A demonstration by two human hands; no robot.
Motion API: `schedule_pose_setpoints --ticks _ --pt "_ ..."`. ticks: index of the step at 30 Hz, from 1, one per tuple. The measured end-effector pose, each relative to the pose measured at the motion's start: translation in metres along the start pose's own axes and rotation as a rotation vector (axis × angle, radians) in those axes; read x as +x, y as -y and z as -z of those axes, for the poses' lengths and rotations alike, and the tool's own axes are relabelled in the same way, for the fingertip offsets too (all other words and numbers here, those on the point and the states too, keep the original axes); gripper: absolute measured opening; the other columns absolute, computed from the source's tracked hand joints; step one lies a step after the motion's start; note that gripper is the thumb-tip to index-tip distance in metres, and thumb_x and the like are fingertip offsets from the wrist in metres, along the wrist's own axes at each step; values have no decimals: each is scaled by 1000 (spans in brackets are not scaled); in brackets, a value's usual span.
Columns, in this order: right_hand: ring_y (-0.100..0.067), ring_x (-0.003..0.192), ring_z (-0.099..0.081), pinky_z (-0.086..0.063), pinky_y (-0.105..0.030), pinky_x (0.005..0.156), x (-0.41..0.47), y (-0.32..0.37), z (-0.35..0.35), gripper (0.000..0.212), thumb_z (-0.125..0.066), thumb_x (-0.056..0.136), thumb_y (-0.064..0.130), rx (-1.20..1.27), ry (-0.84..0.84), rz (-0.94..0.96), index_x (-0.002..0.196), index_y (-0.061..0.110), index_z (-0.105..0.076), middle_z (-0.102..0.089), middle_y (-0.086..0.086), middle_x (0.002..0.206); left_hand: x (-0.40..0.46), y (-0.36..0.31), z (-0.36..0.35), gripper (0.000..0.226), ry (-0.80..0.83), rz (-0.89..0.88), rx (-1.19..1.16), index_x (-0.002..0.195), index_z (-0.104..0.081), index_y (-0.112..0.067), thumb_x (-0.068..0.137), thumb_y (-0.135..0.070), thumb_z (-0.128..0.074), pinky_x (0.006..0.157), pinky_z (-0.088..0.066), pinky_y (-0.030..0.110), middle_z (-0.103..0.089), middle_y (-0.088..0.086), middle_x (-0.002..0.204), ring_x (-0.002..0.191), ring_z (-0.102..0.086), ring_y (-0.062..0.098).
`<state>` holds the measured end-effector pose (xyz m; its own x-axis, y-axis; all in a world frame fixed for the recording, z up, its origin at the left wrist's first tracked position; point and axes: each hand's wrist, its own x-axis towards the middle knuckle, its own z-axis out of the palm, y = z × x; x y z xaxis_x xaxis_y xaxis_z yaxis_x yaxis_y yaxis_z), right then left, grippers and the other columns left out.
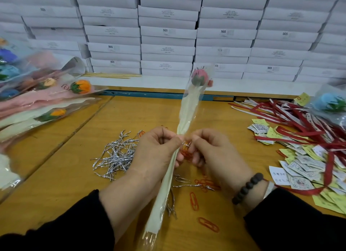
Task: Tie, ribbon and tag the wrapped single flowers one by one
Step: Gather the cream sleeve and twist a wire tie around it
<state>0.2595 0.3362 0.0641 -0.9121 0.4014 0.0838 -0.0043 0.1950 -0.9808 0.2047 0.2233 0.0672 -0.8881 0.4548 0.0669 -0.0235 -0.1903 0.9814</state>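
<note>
Wrapped flower (189, 108) held upright above the wooden table (61, 168); left hand (159, 149) grips its sleeve, right hand (211, 147) pinches a silver twist tie (185, 144) at the neck.

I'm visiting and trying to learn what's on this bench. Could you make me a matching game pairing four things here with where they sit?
Things:
1. silver twist ties
2. red ribbons
3. white boxes
4. wrapped pink flower

Places:
A. stacked along the back
B. held up between both hands
C. heaped left of the left hand
D. spread right of the right hand

Pairs: 1-C, 2-D, 3-A, 4-B
</note>
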Motion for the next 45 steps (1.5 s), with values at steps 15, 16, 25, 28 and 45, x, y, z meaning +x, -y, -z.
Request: schedule_pose_setpoints --ticks 15,16,25,28,45 --pt "-5 56 -55 -45 -18 57 0 -6 4 22 -61 86 7 -237 25 334 71 22 -59 -61 -2 68 -4 -2 -2 9 16 8 -67 77 -58 0 83 -5 -63 36 -41 15 -54 4 43 35 -50 8" --pt "-5 55 -55 -45 -21 57 0 -6 3 22 -58 88 7 -164 57 276 70 20 -59 -61 -5 66 -4 -2 -3 9 20 4 -83 77 -58 0 83 -5 -63 37 -40 14 -53 5 43 35 -50 8" --pt "-12 46 -47 -38 -22 51 0 1 3 28 -46 93 6 -36 115 55 66 13 -49 -49 -6 52 -7 -1 -5 9 27 -47 -17 75 -59 -1 81 -4 -65 43 -43 17 -54 2 48 41 -50 9" --pt "-11 42 -45 -37 -18 43 0 2 3 28 -44 93 4 151 160 -49 66 9 -49 -45 -3 52 -8 -3 -5 9 52 -51 -42 75 -58 0 81 -4 -64 42 -44 17 -56 2 51 41 -52 8" --pt "-7 39 -45 -37 -16 39 1 0 8 22 -66 81 15 262 88 -99 62 12 -56 -51 1 48 -5 -1 -5 13 46 -33 -51 69 -58 -7 80 -6 -66 43 -45 19 -57 0 53 44 -51 10"
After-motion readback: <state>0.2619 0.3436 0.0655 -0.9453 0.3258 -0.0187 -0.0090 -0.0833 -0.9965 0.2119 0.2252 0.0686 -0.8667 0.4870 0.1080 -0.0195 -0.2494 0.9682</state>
